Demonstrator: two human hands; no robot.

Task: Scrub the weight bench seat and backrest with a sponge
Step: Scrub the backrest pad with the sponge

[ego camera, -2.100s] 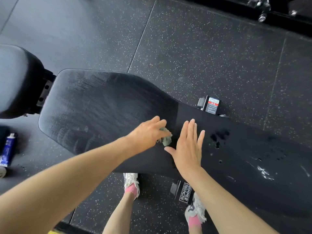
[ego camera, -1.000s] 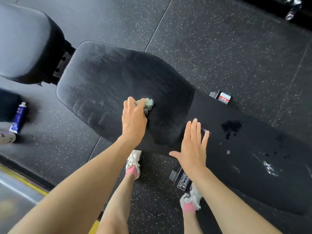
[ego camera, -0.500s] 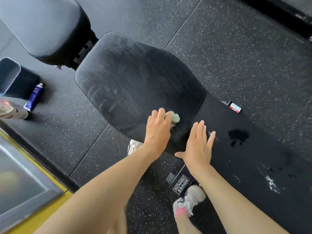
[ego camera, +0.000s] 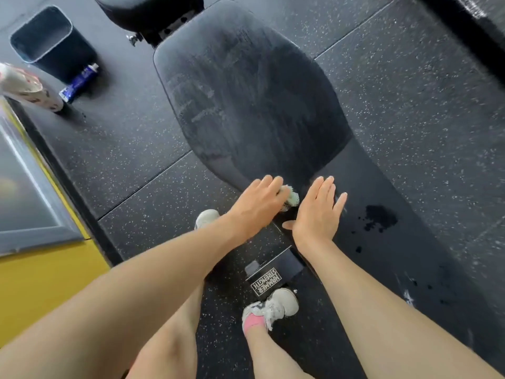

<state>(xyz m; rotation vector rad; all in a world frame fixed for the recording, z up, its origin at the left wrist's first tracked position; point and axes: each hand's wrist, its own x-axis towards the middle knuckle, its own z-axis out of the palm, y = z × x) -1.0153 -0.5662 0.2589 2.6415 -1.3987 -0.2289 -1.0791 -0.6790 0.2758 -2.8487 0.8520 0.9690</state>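
Fingers (ego camera: 270, 184) of left hand (ego camera: 257, 206) curl over pale green sponge (ego camera: 293, 198), pressing it onto black padded vinyl backrest (ego camera: 246, 105); right hand (ego camera: 317, 214) lies flat, fingers straight, apparently bracing.

Most of the sponge (ego camera: 291, 198) lies hidden under the fingers (ego camera: 269, 184) of the left hand (ego camera: 259, 206); only a pale green edge shows. The top edge cuts off the upper pad (ego camera: 147, 9), the right edge the long surface (ego camera: 246, 105). The print on the blue tube (ego camera: 79, 82) is too small to read. The left forearm (ego camera: 164, 263) hides most of one shoe (ego camera: 206, 216).
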